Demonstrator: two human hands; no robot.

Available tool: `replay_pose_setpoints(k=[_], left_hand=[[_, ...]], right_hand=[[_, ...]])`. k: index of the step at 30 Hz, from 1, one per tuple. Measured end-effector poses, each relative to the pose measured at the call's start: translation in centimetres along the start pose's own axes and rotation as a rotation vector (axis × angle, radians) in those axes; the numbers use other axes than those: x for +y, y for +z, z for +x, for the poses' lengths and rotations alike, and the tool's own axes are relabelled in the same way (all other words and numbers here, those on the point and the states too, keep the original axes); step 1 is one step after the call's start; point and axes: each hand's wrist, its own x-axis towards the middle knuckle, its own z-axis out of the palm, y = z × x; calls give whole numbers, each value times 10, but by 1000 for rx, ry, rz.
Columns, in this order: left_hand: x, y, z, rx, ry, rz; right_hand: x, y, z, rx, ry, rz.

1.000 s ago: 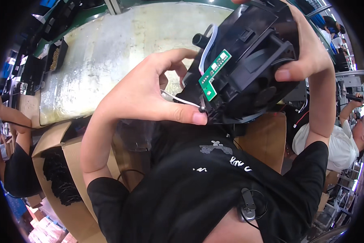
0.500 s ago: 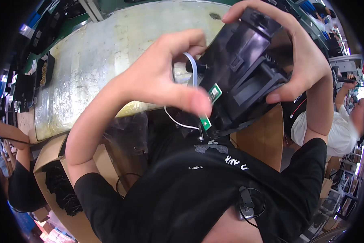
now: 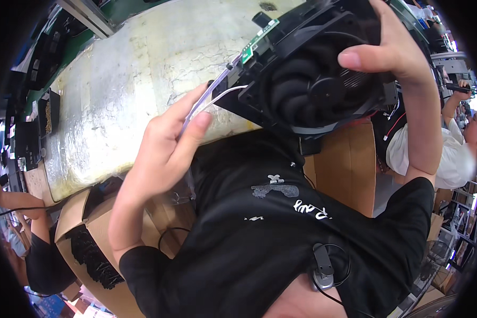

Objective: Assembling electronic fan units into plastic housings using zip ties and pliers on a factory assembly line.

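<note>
A black plastic housing with a round fan in its open face is held up over the near edge of the bench. My right hand grips its right side, thumb lying over the fan face and the other fingers hidden behind. Along the housing's upper left edge sits a narrow green circuit board. From that side a flat greyish cable and a thin white wire run down to my left hand, which pinches the cable between thumb and fingers, apart from the housing.
Clear plastic film covers the pale, worn bench top. A small black bin of tiny brass-coloured parts stands at its left edge. Cardboard boxes flank my body; the left one holds black parts. Other people work at both sides.
The housing has been turned so its fan face shows, and has risen slightly. My left hand has moved from beside the circuit board down and left, onto the cable.
</note>
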Motion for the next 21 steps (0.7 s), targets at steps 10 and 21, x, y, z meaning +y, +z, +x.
replay_pose_setpoints(k=[10, 21], left_hand=[[20, 44, 2, 627, -33, 538], [-4, 10, 43, 396, -310, 111]], right_hand=[[51, 52, -25, 1177, 784, 126], [7, -13, -67, 952, 1191, -1142]])
